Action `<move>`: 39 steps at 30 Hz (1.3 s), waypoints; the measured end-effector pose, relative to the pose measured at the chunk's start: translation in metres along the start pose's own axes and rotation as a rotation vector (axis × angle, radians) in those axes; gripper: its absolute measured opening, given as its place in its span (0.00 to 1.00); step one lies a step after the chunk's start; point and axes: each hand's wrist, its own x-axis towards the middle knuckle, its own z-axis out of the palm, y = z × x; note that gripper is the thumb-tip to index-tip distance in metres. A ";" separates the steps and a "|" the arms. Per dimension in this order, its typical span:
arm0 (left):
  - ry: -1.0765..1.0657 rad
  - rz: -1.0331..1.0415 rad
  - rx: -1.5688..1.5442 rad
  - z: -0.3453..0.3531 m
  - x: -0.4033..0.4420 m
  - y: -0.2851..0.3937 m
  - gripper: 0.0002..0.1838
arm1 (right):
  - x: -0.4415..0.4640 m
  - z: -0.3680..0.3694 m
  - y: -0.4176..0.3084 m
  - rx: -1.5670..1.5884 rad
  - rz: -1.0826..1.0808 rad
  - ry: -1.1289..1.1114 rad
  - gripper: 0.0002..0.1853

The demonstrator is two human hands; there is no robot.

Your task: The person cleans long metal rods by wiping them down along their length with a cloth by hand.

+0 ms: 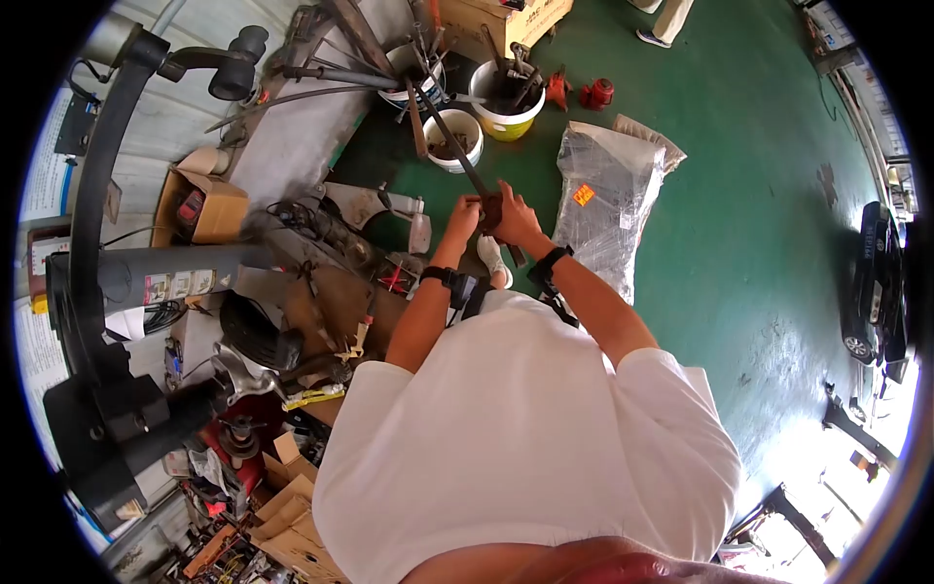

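A long dark metal bar [457, 151] slants from the buckets down toward my body. Around its lower part sits a brown, rusty-looking metal piece [491, 214], partly covered by my fingers. My left hand [465, 216] is closed at the left side of the bar, by this rusty piece. From the right, my right hand [517, 220] is closed around the bar and the same piece, fingers pointing up along it. The bar's lower end [518, 257] shows below my hands, above my shoe. How the piece joins the bar is too small to tell.
Ahead stand a small white bucket [469, 136], a bucket of metal parts [506, 119] and another holding long rods [397, 95]. A plastic-wrapped package [598, 209] lies right on the green floor [720, 204]. A cluttered bench [321, 302] borders my left. Another person's leg [671, 19] shows far ahead.
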 end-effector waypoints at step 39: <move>-0.564 -0.243 0.048 0.050 0.085 0.011 0.28 | 0.020 -0.068 0.069 0.195 -0.045 -0.146 0.53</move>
